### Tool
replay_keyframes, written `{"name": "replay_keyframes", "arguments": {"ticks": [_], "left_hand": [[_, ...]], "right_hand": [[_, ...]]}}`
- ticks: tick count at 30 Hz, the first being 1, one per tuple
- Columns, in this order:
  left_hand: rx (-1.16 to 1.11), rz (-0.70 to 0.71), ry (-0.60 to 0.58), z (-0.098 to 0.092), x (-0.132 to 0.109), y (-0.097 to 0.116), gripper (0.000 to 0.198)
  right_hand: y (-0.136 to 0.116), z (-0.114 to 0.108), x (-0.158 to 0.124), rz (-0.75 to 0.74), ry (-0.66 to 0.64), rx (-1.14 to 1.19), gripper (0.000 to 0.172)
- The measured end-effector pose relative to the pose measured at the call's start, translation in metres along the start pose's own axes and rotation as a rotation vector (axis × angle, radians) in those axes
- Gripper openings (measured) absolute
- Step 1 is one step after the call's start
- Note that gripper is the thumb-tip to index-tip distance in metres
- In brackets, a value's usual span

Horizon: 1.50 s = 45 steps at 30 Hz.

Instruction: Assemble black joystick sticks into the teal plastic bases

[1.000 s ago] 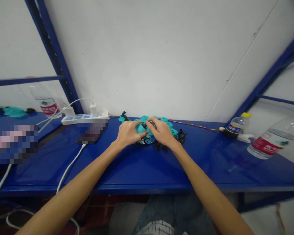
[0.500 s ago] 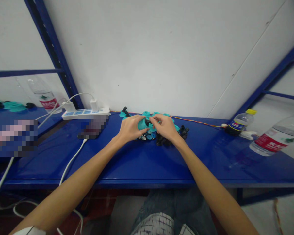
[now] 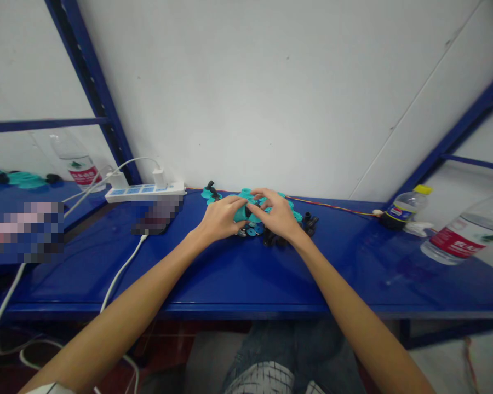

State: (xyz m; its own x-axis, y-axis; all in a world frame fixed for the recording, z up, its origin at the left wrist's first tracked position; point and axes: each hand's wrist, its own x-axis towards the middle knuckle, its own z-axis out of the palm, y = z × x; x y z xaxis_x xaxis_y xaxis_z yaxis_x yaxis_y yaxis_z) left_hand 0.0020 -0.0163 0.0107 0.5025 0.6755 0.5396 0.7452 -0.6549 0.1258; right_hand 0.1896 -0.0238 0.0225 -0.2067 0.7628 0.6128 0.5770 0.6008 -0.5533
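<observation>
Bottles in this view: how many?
3: one water bottle left of the power strip, a yellow-capped bottle at right, a second water bottle at the right edge.

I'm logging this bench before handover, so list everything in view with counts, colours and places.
Bench: one, blue, across the middle
Wall: one, white, behind
Frame posts: two, blue, left and right
Held piece: one, turquoise, centre
Round pieces: several, turquoise, centre rear
Fittings: several, black, mostly right of centre
Discs: several, blue, centre
Power strip: one, white, left rear
Plugs: two, white, on power strip
Phone: one, dark, partly pixelated, before power strip
Pixelated object: one, pinkish and dark, far left
Cables: several, white, left
Thin wires: uncounted, red and yellow, rear
Small bottle: one, dark drink, yellow cap, right
Large bottles: two, clear, red labels, far right and left
Trousers: one pair, blue-grey, below
Left hand: one, bare, on held piece
Right hand: one, bare, beside held piece
</observation>
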Motion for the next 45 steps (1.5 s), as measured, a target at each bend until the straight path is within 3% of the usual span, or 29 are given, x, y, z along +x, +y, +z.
{"name": "replay_keyframes", "arguments": {"ticks": [5, 10, 13, 15, 19, 23, 26, 31, 38, 42, 45], "left_hand": [[0.055, 0.008, -0.002, 0.0021, -0.0013, 0.0028, 0.044], [0.018, -0.047, 0.058, 0.0003, 0.0003, 0.0024, 0.04], [-0.048, -0.048, 0.091, -0.001, 0.001, 0.0012, 0.041], [-0.059, -0.039, 0.101, -0.0007, 0.0009, 0.0013, 0.041], [-0.062, 0.013, 0.11, 0.0012, 0.001, 0.0031, 0.041], [-0.186, -0.106, 0.082, 0.0007, 0.002, 0.0036, 0.044], [-0.258, -0.16, 0.083, -0.0011, 0.0022, 0.0033, 0.047], [-0.343, -0.115, 0.11, -0.0039, 0.002, 0.0042, 0.05], [-0.404, -0.107, 0.065, -0.0025, 0.0028, 0.0011, 0.054], [-0.311, -0.017, 0.102, 0.0021, 0.0028, -0.0017, 0.046], [-0.217, 0.036, 0.111, 0.0045, 0.0023, -0.0017, 0.043]], "right_hand": [[0.0006, 0.0015, -0.0003, 0.093, -0.048, -0.193, 0.032], [-0.0049, 0.0027, -0.0011, -0.047, -0.056, -0.086, 0.01], [-0.0073, 0.0032, -0.0019, -0.107, -0.056, -0.061, 0.011], [-0.0074, 0.0027, -0.0024, -0.078, -0.069, -0.04, 0.008], [-0.0051, 0.0003, -0.0025, 0.025, -0.079, 0.032, 0.021], [-0.0041, -0.0013, -0.0017, -0.039, -0.07, 0.048, 0.009], [-0.0051, -0.0013, -0.0016, -0.025, -0.052, 0.032, 0.019], [-0.0043, -0.0018, -0.0019, 0.135, -0.074, 0.114, 0.036], [-0.008, -0.0033, -0.0026, 0.045, -0.045, 0.134, 0.016], [-0.0057, -0.0017, -0.0015, 0.029, 0.037, 0.013, 0.02], [-0.0036, -0.0017, -0.001, 0.094, 0.011, -0.045, 0.026]]}}
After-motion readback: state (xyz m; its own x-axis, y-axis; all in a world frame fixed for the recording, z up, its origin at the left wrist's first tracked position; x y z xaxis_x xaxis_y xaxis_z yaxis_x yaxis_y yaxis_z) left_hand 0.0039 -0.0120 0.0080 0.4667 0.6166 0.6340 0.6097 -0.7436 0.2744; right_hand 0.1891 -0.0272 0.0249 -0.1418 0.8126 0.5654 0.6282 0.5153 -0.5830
